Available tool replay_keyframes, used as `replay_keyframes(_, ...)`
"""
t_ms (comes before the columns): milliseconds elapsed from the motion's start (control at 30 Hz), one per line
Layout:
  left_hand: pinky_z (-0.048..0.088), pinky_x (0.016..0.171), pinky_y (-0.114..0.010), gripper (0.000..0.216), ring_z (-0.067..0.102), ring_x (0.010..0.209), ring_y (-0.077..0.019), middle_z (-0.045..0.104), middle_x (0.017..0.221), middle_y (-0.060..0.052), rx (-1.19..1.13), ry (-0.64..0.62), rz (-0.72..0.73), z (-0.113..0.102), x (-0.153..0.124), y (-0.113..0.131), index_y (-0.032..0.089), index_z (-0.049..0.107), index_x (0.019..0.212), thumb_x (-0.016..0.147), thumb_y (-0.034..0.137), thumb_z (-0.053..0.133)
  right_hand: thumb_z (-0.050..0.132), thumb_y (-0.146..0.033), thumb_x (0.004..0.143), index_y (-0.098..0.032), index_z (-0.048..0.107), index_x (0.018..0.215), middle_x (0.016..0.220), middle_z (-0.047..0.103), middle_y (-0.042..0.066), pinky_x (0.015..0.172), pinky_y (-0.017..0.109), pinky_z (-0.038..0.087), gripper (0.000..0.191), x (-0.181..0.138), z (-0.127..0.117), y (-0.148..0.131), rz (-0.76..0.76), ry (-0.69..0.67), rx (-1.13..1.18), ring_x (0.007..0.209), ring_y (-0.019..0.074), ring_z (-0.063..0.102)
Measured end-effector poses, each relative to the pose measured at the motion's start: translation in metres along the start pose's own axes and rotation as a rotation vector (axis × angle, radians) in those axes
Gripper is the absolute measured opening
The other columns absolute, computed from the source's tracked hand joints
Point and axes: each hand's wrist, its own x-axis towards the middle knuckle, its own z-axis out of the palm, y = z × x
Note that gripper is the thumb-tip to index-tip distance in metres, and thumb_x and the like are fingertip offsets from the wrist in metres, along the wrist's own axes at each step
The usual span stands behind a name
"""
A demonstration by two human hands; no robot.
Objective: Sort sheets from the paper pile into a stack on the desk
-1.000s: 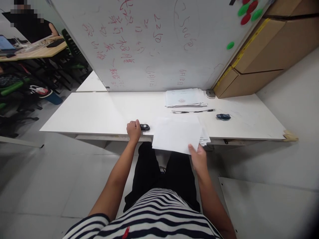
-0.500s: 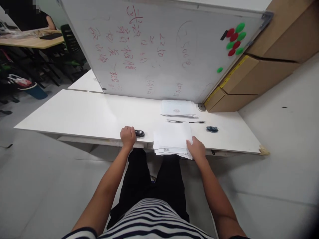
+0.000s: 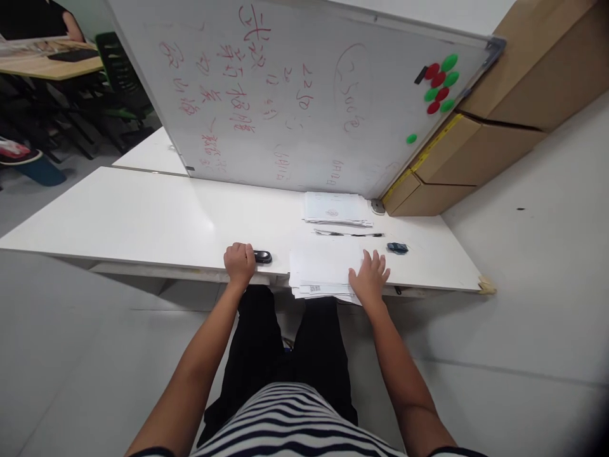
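Observation:
My left hand point(image 3: 239, 262) is wrapped round one end of a black stapler point(image 3: 262, 256) on the white desk, and its rounded other end sticks out to the right. In front of me a pile of white paper sheets point(image 3: 326, 263) overhangs the desk's front edge, with a small printed code on a lower sheet. At the pile's right side lies my right hand point(image 3: 370, 277), fingers spread and holding nothing; its thumb side is at the paper's edge. A small dark blue item point(image 3: 397, 248) rests just beyond those fingers, its kind unclear.
Behind the pile are thin dark pens point(image 3: 349, 234) and a second paper stack point(image 3: 337, 208). A whiteboard point(image 3: 285, 95) with writing and round magnets leans at the back of the desk point(image 3: 143, 216). Cardboard boxes point(image 3: 480, 149) stand at the right. A person's arm shows far left.
My right hand has let go of the pile's right edge and spread its fingers, reaching slightly forward. My left hand keeps its hold. The whole view has shifted a little.

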Motion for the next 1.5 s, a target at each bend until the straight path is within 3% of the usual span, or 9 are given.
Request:
replay_keyframes(200, 0.029, 0.072, -0.037, 0.035, 0.049, 0.084, -0.0264, 0.057, 0.083, -0.012, 0.035, 0.010, 0.002, 0.001, 0.001, 0.001, 0.021, 0.054, 0.071, 0.095, 0.032, 0.031, 0.030, -0.032, 0.095, -0.015, 0.034, 0.142, 0.153, 0.029, 0.014, 0.112, 0.046, 0.021, 0.051, 0.100, -0.004, -0.051, -0.302, -0.037, 0.030, 0.143, 0.0291, 0.016)
replay_keyframes(300, 0.029, 0.072, -0.037, 0.034, 0.050, 0.084, -0.0262, 0.058, 0.084, -0.012, 0.056, 0.020, 0.009, -0.001, 0.002, 0.003, 0.021, 0.054, 0.072, 0.095, 0.032, 0.032, 0.030, -0.026, 0.096, -0.008, 0.026, 0.146, 0.156, 0.024, 0.015, 0.112, 0.038, 0.024, 0.053, 0.154, 0.006, -0.078, -0.387, -0.199, -0.085, 0.144, 0.0254, 0.016)
replay_keyframes(400, 0.030, 0.072, -0.037, 0.032, 0.051, 0.083, -0.0257, 0.058, 0.083, -0.011, 0.068, 0.029, 0.010, -0.003, 0.001, 0.004, 0.021, 0.054, 0.072, 0.095, 0.031, 0.034, 0.036, -0.024, 0.095, -0.005, 0.035, 0.141, 0.149, 0.036, 0.020, 0.106, 0.035, 0.032, 0.049, 0.179, 0.020, -0.089, -0.413, -0.319, -0.150, 0.138, 0.0252, 0.032)
replay_keyframes(600, 0.030, 0.071, -0.038, 0.032, 0.050, 0.081, -0.0257, 0.059, 0.082, -0.010, 0.090, 0.024, 0.030, -0.001, 0.000, 0.002, 0.021, 0.055, 0.073, 0.095, 0.030, 0.034, 0.034, -0.021, 0.098, -0.013, 0.048, 0.129, 0.142, 0.046, 0.019, 0.094, 0.032, 0.040, 0.035, 0.169, 0.034, -0.076, -0.464, -0.336, -0.191, 0.129, 0.0235, 0.045)
replay_keyframes(767, 0.030, 0.071, -0.037, 0.032, 0.050, 0.082, -0.0259, 0.059, 0.083, -0.011, 0.059, 0.032, 0.030, 0.001, -0.001, 0.000, 0.021, 0.054, 0.072, 0.095, 0.030, 0.034, 0.033, -0.013, 0.095, -0.011, 0.040, 0.135, 0.107, 0.067, 0.020, 0.083, 0.033, 0.042, 0.040, 0.169, 0.032, -0.076, -0.395, -0.327, -0.252, 0.099, 0.0259, 0.064)
replay_keyframes(867, 0.030, 0.071, -0.037, 0.032, 0.050, 0.083, -0.0259, 0.058, 0.083, -0.011, 0.042, 0.032, 0.028, 0.001, -0.001, 0.000, 0.022, 0.054, 0.072, 0.095, 0.030, 0.034, 0.034, -0.015, 0.096, -0.008, 0.034, 0.139, 0.100, 0.068, 0.021, 0.080, 0.033, 0.042, 0.044, 0.172, 0.033, -0.082, -0.383, -0.320, -0.278, 0.093, 0.0272, 0.066)
replay_keyframes(1000, 0.030, 0.072, -0.037, 0.032, 0.050, 0.083, -0.0256, 0.058, 0.083, -0.010, 0.044, 0.034, 0.020, 0.001, -0.002, 0.000, 0.022, 0.054, 0.072, 0.095, 0.030, 0.034, 0.031, -0.026, 0.098, -0.006, 0.047, 0.125, 0.099, 0.067, 0.022, 0.078, 0.033, 0.042, 0.037, 0.175, 0.037, -0.086, -0.408, -0.316, -0.299, 0.093, 0.0289, 0.065)
replay_keyframes(1133, 0.030, 0.071, -0.037, 0.031, 0.050, 0.082, -0.0254, 0.058, 0.082, -0.010, 0.052, 0.035, 0.023, 0.001, -0.001, 0.000, 0.021, 0.055, 0.072, 0.095, 0.030, 0.034, 0.034, -0.033, 0.099, -0.008, 0.046, 0.124, 0.099, 0.067, 0.021, 0.077, 0.032, 0.042, 0.038, 0.183, 0.038, -0.085, -0.433, -0.317, -0.314, 0.094, 0.0277, 0.064)
replay_keyframes(1500, 0.029, 0.071, -0.036, 0.033, 0.049, 0.079, -0.0240, 0.058, 0.080, -0.010, 0.073, 0.068, 0.055, 0.002, 0.000, -0.001, 0.019, 0.057, 0.072, 0.094, 0.029, 0.035, 0.038, -0.036, 0.098, -0.011, 0.047, 0.120, 0.095, 0.067, 0.018, 0.073, 0.031, 0.043, 0.035, 0.198, 0.043, -0.080, -0.514, -0.348, -0.334, 0.090, 0.0266, 0.065)
